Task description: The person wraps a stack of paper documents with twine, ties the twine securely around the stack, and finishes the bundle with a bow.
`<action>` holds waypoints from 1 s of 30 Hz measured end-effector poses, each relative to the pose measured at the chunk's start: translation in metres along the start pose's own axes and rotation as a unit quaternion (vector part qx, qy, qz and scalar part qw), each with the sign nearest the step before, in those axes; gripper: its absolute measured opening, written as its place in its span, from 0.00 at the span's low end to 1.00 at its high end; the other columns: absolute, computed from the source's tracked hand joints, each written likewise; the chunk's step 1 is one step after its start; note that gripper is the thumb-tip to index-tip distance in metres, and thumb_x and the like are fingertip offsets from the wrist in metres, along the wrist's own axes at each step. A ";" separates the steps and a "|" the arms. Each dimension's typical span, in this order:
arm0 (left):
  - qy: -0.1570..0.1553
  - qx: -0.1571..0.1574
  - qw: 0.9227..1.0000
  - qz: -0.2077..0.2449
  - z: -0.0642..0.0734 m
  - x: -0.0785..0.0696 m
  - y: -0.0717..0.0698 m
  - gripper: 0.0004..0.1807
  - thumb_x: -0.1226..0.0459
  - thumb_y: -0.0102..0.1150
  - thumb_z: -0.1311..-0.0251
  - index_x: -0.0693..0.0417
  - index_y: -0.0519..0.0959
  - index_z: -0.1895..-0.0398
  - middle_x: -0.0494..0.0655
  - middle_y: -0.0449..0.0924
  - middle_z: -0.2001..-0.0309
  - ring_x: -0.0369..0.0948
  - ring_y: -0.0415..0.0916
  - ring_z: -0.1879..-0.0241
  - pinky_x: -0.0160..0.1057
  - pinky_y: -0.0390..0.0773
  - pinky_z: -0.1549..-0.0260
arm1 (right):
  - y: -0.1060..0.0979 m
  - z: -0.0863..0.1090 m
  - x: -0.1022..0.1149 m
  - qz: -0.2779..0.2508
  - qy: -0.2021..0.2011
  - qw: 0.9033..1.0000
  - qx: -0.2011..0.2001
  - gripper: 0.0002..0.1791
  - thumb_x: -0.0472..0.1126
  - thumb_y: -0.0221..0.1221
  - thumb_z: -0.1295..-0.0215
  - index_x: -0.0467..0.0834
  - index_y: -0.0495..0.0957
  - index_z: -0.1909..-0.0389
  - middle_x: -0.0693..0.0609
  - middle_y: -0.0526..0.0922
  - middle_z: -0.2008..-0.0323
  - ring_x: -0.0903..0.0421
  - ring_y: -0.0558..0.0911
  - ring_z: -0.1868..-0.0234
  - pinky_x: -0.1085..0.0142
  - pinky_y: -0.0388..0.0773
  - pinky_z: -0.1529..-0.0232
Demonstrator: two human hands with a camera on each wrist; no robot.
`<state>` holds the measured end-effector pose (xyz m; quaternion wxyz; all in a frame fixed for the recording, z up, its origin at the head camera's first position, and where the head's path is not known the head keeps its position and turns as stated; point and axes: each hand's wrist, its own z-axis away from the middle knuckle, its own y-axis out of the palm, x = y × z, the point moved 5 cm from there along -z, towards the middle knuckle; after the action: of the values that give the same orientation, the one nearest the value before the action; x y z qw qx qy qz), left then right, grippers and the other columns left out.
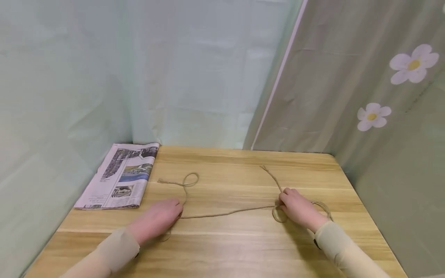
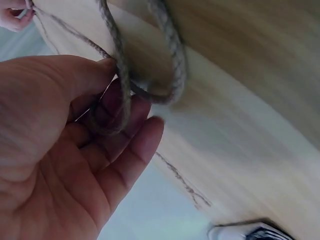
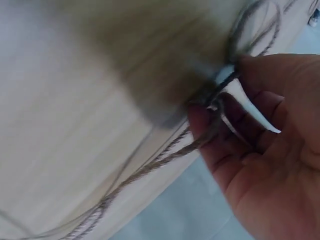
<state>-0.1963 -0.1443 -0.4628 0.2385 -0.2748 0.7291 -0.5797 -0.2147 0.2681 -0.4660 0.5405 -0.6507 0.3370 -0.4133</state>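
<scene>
Cord pinched at two places
Left hand (image 1: 156, 219) and right hand (image 1: 301, 208) each pinch the cord (image 1: 227, 213) over the table (image 1: 222, 251) — seemingly keeping the middle straight — with folded newspaper (image 1: 112, 170) beyond, left, clear of it.

The place is a small curtained nook around a wood-grain table (image 1: 243, 247), homelike in look. A pale curtain (image 1: 208, 77) hangs behind the table and along its left side; a greyer drape (image 1: 313, 77), printed with white, yellow-centred flowers (image 1: 413, 64), closes the right. A folded newspaper (image 1: 104, 193) adds a household note. Whether it stands inside a home cannot be told.
</scene>
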 end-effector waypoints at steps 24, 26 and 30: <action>-0.121 0.007 0.991 0.048 0.070 0.060 -0.006 0.07 0.58 0.56 0.26 0.36 0.80 0.49 0.29 0.82 0.59 0.35 0.81 0.61 0.43 0.81 0.60 | -0.006 0.056 -0.055 -0.043 0.029 0.998 -0.041 0.15 0.25 0.67 0.42 0.49 0.78 0.66 0.60 0.76 0.63 0.61 0.77 0.62 0.59 0.80 0.60; -0.071 -0.030 0.997 0.018 0.070 0.061 -0.007 0.09 0.60 0.63 0.33 0.39 0.82 0.51 0.30 0.82 0.62 0.35 0.80 0.64 0.42 0.81 0.64 | -0.007 0.056 -0.056 -0.048 0.040 0.998 -0.030 0.14 0.26 0.66 0.40 0.49 0.79 0.65 0.60 0.77 0.64 0.59 0.79 0.61 0.58 0.80 0.59; -0.010 -0.099 0.995 -0.011 0.063 0.062 -0.014 0.10 0.62 0.72 0.44 0.44 0.84 0.58 0.34 0.81 0.62 0.37 0.79 0.64 0.44 0.81 0.66 | -0.011 0.056 -0.059 -0.055 0.047 0.997 -0.016 0.12 0.26 0.65 0.38 0.46 0.80 0.61 0.57 0.81 0.63 0.55 0.82 0.59 0.55 0.81 0.57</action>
<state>-0.1985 -0.2339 -0.4644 0.2109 -0.3105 0.7774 -0.5047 -0.1896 0.3458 -0.4696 0.4902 -0.6567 0.3322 -0.4670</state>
